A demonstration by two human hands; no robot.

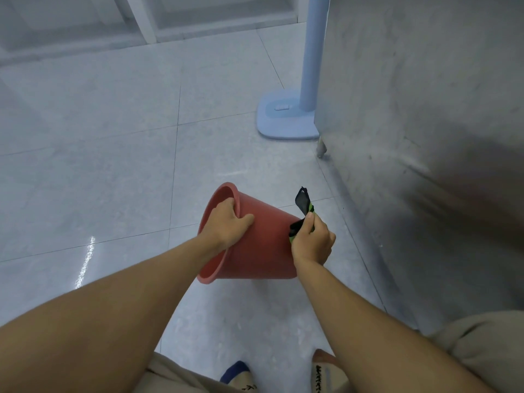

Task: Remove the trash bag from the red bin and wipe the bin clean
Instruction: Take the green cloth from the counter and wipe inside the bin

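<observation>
The main risk is the bin (255, 251) slipping. It lies tipped on its side, mouth to the left and base to the right, and only the left hand (229, 222) steadies it. A hard push from the cloth (302, 201) against the base could twist the rim out of that grip, and the bin would then drop or roll across the tiled floor (113, 165). I cannot tell whether the bin rests on the floor or hangs just above it. A second risk is a job half done: the cloth sits outside the bin, at its base, so the inside may go unwiped. The loose black end of the cloth flaps up past the base and does no wiping.

The left hand grips the rim at the top of the mouth, fingers curled inside and thumb lying on the outer wall. The right hand (312, 242) is at the base, fingers closed round the black and green cloth and pinching it against the bin's edge. Both forearms reach forward and down. No trash bag shows in or near the bin. A metal cabinet (425, 109) stands right of the bin, and a blue stand (286, 117) is well beyond it.
</observation>
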